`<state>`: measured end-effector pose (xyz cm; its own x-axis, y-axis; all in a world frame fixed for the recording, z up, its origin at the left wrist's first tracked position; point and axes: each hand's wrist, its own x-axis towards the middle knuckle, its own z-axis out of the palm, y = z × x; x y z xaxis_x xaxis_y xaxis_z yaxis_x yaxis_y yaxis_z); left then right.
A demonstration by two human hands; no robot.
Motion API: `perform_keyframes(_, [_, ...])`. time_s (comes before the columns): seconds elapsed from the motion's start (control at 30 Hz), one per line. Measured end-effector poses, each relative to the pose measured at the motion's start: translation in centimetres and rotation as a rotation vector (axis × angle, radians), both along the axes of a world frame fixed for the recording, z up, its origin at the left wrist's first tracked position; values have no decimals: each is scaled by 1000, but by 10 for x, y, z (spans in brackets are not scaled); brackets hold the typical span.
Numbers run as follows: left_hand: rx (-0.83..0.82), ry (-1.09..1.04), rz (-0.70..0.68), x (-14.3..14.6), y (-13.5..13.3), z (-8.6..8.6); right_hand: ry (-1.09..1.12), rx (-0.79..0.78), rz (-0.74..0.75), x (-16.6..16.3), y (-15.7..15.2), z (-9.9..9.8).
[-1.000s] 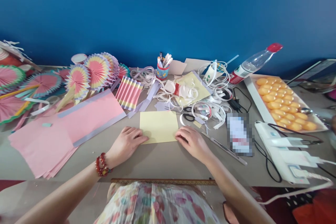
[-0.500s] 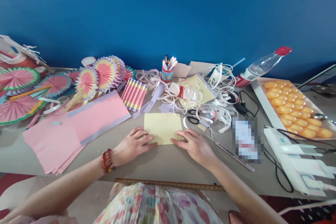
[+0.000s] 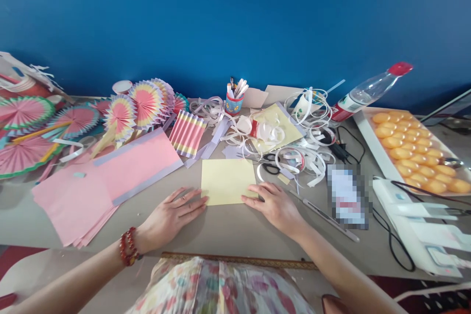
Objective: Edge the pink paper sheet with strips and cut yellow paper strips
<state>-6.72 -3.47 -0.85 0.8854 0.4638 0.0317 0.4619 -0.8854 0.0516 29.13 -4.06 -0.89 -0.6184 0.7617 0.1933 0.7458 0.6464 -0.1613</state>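
A pale yellow sheet of paper (image 3: 226, 181) lies flat on the grey table in front of me. My left hand (image 3: 176, 216) is open and rests on the table, its fingertips at the sheet's lower left edge. With fingers stretched out, my right hand (image 3: 270, 203) lies on the sheet's lower right corner. To the left is a pink sheet with purple borders (image 3: 142, 164), overlapping a stack of pink paper (image 3: 73, 206). A pleated pink, yellow and purple paper strip (image 3: 187, 133) sits behind it.
Round folded paper fans (image 3: 145, 103) crowd the back left. Behind the sheet are scissors (image 3: 271, 164), tangled white strips (image 3: 301, 157) and a pen cup (image 3: 234, 104). A craft knife (image 3: 324, 215), pixelated phone (image 3: 346, 196), power strip (image 3: 405, 225), bottle (image 3: 362, 95) and yellow-orange tray (image 3: 415, 149) are right.
My left hand has slid left and toward me, from over the sheet's left part to its edge. My right hand and the sheet stay nearly in place.
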Motion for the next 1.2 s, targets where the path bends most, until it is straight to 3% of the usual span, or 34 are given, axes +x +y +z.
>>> perform_keyframes(0.2, [-49,-78,27,-2,0,11,-21,-15,17,2,0,-5])
perform_keyframes(0.37, [-80,-225,56,31,2,27,-42,-18,36,3,1,-3])
perform_keyframes(0.5, [-119,-101,-33,66,2,19,-53,-21,28,0,1,-1])
perform_keyframes(0.6, [-168,-58,-50,78,1,7,-60,-9,6,-1,1,1])
perform_keyframes(0.8, [-227,-70,-34,75,0,1,-69,-19,-16,-7,-6,9])
perform_keyframes(1.0, [-257,-91,-38,75,1,4,-49,-100,-179,-27,-35,18])
perform_keyframes(1.2, [-246,-77,-45,77,2,6,-9,-55,-302,-5,-51,9])
